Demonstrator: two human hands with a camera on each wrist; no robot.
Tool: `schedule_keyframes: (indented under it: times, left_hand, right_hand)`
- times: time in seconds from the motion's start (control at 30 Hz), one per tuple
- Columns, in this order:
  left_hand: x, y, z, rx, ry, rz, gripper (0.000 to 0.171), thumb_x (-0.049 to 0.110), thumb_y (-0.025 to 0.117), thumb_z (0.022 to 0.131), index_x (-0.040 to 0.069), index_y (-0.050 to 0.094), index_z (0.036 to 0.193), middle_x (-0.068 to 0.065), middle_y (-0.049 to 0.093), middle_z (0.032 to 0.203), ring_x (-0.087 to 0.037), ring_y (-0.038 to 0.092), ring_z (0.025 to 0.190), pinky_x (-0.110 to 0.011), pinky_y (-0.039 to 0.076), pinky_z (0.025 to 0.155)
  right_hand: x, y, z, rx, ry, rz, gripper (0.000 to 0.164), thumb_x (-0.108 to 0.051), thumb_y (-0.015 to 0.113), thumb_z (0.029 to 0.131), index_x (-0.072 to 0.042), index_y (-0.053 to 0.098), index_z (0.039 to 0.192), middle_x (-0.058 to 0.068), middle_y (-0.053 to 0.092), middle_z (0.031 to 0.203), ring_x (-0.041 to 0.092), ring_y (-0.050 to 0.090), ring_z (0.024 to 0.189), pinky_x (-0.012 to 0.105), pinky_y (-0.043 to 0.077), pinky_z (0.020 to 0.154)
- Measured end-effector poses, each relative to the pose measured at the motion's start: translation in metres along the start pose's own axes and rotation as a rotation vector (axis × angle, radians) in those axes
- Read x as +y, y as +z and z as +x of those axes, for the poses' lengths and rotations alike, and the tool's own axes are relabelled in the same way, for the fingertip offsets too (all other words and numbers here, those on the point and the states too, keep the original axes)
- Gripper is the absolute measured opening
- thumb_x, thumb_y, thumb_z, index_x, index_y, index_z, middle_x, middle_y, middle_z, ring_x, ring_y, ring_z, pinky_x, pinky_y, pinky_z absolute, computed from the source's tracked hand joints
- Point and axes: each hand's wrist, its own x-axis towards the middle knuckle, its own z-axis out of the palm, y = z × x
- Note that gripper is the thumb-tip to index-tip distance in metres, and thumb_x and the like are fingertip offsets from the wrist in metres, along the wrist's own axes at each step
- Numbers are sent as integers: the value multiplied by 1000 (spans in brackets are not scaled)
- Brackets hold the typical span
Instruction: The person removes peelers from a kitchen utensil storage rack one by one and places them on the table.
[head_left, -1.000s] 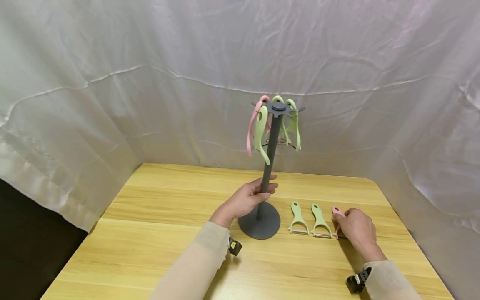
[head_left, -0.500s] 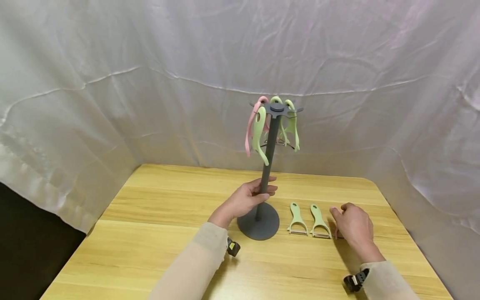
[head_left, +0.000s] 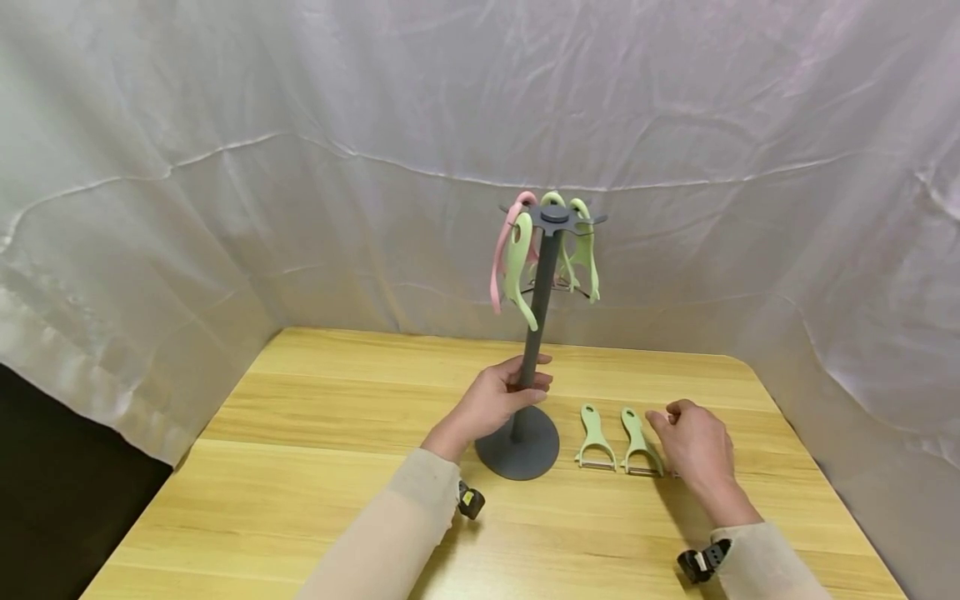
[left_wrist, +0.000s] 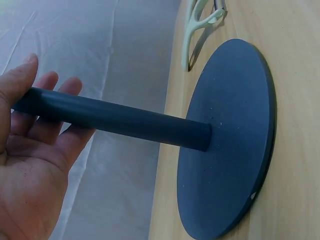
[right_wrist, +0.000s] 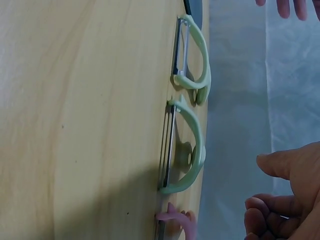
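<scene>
My left hand grips the post of a dark grey stand, thumb in front and fingers behind, just above its round base. A green peeler, a pink peeler and more green ones hang from the hooks at its top. To the right of the base, two green peelers, the nearer one and the farther one, lie side by side. Over a pink peeler, mostly hidden in the head view, hovers my right hand, thumb apart from loosely bent fingers, holding nothing.
The wooden table extends left of the stand and in front of it. Pale curtains enclose the table at the back and sides. Some hooks on the stand's front right side carry no peeler.
My right hand has come off the pink peeler and shifted left, toward the green peelers. My left hand keeps its grip on the post.
</scene>
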Motion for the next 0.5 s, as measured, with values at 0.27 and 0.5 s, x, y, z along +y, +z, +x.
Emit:
schedule_keyframes:
  times: [0.27,0.5]
  left_hand:
    - [2,0,-1,1,21,55,45,16,68,104,31,61,146,-5,75,132,-17,72,121,-37,59,100]
    - [6,-3,-1,-49,12,66,49,13,63,107,30,55,153,-6,69,141,-19,66,131,-41,56,107]
  right_hand:
    - [-3,0,-2,14,-15,15,57,-42,61,105,9,65,129,25,73,113,40,70,92,57,54,75]
    - [-4,1,-2,29,-32,17,56,-42,63,105,8,66,127,24,73,110,40,70,90,57,54,75]
